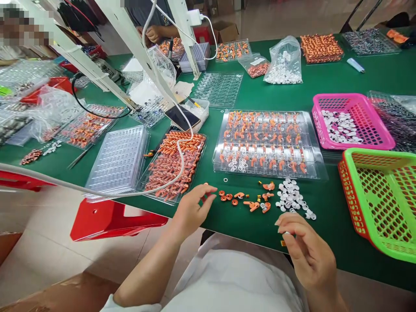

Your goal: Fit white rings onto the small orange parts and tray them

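My left hand (195, 206) is over the table's front edge, beside some small orange rings (228, 196); its thumb and forefinger are apart, and nothing shows between them. On the right, my right hand (308, 247) pinches a small white piece (287, 233), mostly covered by the fingertips. It is just in front of a pile of white caps (290, 195). Loose orange hook-shaped parts (254, 205) lie between my hands. Behind them stands a clear tray (269, 143) holding rows of orange parts and some white rings.
Left of centre are a tray of orange parts (175, 167) and stacked clear trays (118, 160), crossed by a white cable (182, 160). On the right stand a pink basket (373, 130) and a green basket (352, 173). White posts rise behind; another person's hands (154, 34) are beyond.
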